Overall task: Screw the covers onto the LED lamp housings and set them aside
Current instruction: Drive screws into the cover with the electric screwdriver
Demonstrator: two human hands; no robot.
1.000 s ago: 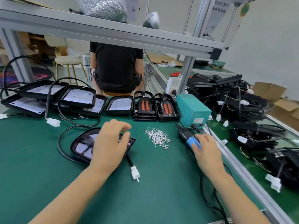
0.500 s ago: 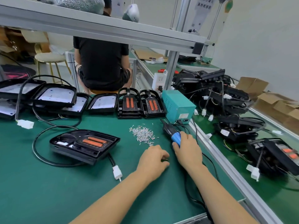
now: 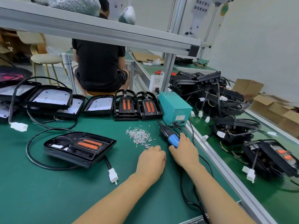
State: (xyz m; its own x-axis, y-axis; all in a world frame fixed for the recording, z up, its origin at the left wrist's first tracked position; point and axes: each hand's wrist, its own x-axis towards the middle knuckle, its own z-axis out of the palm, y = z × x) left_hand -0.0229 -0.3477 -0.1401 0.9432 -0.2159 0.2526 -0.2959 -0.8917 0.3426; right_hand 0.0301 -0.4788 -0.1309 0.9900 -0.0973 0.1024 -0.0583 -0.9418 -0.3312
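Several open lamp housings with pale metal plates lay stacked at the far left of the green table, their black cables trailing toward me and ending in a white connector. Nearer to me, left of center, one LED lamp housing sat flat on the table with its cover in place, two orange strips showing on top, its cable looped around it to a white plug. Behind it, at the back edge, two stacks of black covers with orange strips stood side by side, just left of a teal power box. A loose pile of small silver screws lay between the housing and my hands. My left hand rested knuckles-up at the near edge of that pile, fingers curled under; I could not tell whether it held a screw. My right hand lay just beside it, fingers wrapped around the blue grip of the electric screwdriver, which lay on the table with its black tip pointing away toward the teal box. Farther right, past the aluminium rail, a heap of black assembled lamps with tangled wires and white connectors covered the neighboring table. Someone in a black shirt sat beyond the table with their back to me.
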